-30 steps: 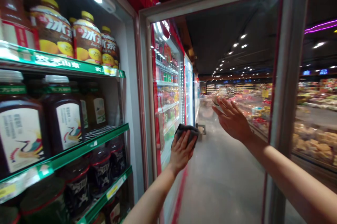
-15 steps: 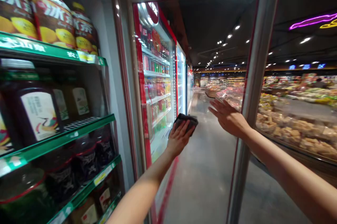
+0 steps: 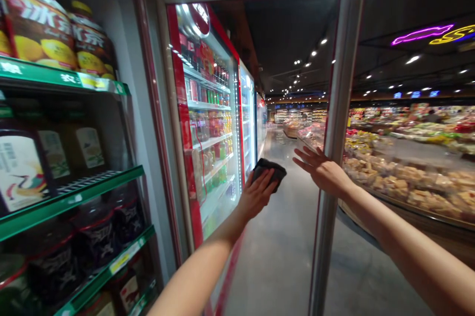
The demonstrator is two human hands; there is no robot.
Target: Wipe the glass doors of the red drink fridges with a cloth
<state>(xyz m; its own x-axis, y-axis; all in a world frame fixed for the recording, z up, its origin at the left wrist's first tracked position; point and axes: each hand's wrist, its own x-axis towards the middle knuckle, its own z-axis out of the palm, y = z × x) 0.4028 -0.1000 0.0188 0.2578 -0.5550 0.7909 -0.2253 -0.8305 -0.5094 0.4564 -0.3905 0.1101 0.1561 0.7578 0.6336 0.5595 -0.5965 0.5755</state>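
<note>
Metal frame borders an open glass door, a lit red drinks cooler showing beyond; the right forearm crosses its right edge. The black cloth, bunched and creased, is around mid-pane, held beneath the fingers of the left hand. The right hand, fingers spread wide, overlaps the right edge, perhaps touching the glass. In the near cabinet, yellow-capped bottles line the upper shelf, white-labelled ones below.
</note>
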